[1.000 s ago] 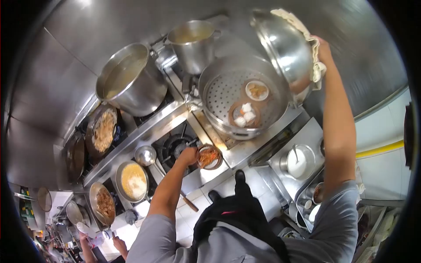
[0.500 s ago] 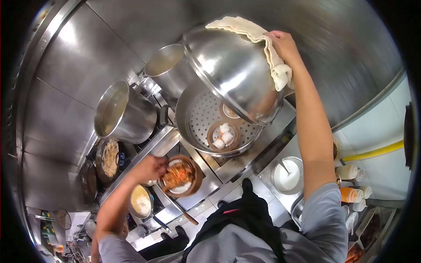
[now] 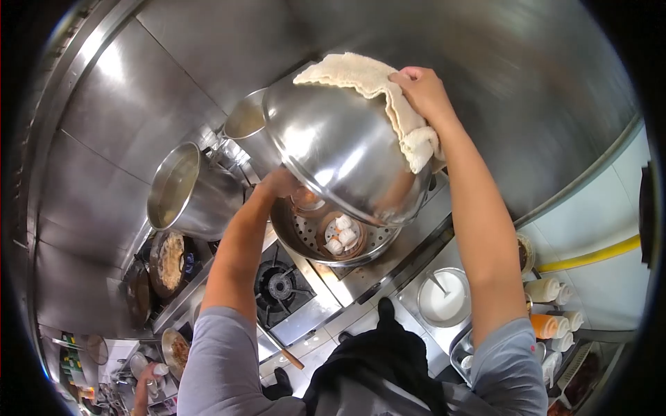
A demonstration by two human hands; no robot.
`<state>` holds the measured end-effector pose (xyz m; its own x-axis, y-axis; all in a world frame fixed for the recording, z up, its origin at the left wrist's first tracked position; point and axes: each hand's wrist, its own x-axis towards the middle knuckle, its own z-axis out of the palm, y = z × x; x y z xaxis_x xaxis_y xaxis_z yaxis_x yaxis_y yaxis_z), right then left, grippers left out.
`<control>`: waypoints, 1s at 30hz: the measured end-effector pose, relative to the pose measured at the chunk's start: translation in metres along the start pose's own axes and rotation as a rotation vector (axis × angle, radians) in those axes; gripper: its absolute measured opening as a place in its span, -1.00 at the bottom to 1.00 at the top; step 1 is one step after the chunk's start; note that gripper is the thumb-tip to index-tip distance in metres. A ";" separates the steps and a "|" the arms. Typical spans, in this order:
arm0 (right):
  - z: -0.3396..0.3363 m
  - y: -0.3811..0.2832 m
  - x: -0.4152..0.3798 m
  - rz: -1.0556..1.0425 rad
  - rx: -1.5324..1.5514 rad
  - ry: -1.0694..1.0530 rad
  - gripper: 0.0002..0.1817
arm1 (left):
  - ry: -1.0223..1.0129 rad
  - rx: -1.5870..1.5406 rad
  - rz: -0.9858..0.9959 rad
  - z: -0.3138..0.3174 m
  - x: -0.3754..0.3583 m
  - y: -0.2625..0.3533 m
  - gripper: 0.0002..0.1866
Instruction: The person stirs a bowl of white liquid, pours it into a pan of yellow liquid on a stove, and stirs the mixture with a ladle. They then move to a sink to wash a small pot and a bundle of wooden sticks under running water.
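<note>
My right hand [image 3: 422,90] is closed on a cream towel [image 3: 374,76] laid over the edge of a domed steel lid [image 3: 340,132]. That lid is held tilted above a wide steel steamer pan [image 3: 312,255] with a perforated plate. In the pan sits a round bamboo steamer basket [image 3: 326,248] with several white dumplings [image 3: 342,236]. Under the lid's left edge, my left hand [image 3: 281,182] grips a bamboo basket of reddish-brown food [image 3: 305,197], at the pan's left side. The lid partly hides the left fingers and the pan's back.
Two steel pots [image 3: 175,187] stand left of the pan. Nearer me are a bare gas burner [image 3: 279,285] and a wooden handle [image 3: 291,358]. A bowl of white liquid [image 3: 444,298] and squeeze bottles [image 3: 544,324] lie right. Another person's hand [image 3: 148,374] is at lower left.
My left hand has carried the bamboo basket of reddish-brown food from over the burner up into the pan area beneath the lid. The lid and towel appear lower and further left.
</note>
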<state>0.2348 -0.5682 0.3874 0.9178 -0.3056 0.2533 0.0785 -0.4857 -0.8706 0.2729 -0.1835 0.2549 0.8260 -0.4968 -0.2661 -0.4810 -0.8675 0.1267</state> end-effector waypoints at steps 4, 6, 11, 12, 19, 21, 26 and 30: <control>0.008 -0.016 -0.008 -0.018 -0.057 -0.066 -0.53 | 0.207 -0.269 0.018 0.029 0.008 -0.021 -0.62; 0.015 -0.025 -0.016 -0.024 -0.080 -0.089 -0.52 | 0.312 -0.390 0.053 0.049 0.006 -0.040 -0.63; 0.062 -0.051 -0.040 -0.122 -0.237 -0.082 -0.50 | 0.271 -0.034 -0.221 -0.018 -0.159 0.018 -0.67; 0.078 -0.050 -0.047 -0.179 -0.311 -0.085 -0.49 | 0.355 -0.171 -0.196 -0.021 -0.202 0.028 -0.67; 0.180 -0.043 -0.104 -0.347 -0.576 -0.109 -0.50 | 0.587 -0.683 -0.465 0.099 -0.438 0.049 -0.74; 0.186 -0.044 -0.121 -0.403 -0.600 0.001 -0.51 | 0.583 -0.800 -0.595 0.152 -0.493 0.063 -0.72; 0.176 -0.051 -0.302 -0.583 -0.291 -0.045 -0.85 | 0.549 -1.066 -0.917 0.298 -0.614 0.123 -0.72; 0.247 0.137 -0.520 0.244 -0.023 -0.923 -0.74 | 0.446 -1.191 -1.212 0.405 -0.684 0.182 -0.72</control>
<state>-0.1357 -0.2731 0.0319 0.8536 0.3607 -0.3758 -0.1547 -0.5133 -0.8441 -0.4984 0.0078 0.0733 0.6314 0.5935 -0.4992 0.7009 -0.1613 0.6948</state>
